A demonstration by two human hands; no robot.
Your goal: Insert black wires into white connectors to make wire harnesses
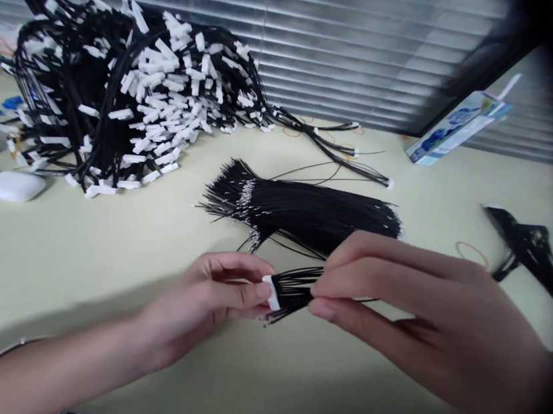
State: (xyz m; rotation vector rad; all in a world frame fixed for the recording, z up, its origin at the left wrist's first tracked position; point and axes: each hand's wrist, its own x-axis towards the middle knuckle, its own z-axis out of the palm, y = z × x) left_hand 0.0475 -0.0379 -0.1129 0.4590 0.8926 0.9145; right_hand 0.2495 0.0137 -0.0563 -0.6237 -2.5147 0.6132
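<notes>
Between thumb and fingers, my left hand pinches a small white plastic connector. Several thin black wires run from the connector's right side to my right hand. The thumb and fingertips of that hand close on the wires a short way from the connector. A few loose wire ends with tiny metal tips stick out just below the connector. Right behind both hands lies a thick bundle of loose black wires, with shiny metal tips at its ends.
A large heap of black cables with white connectors fills the back left. Beside it lies a white rounded object, perhaps a computer mouse. A blue-white box stands back right, near the blinds. Black strips lie at right.
</notes>
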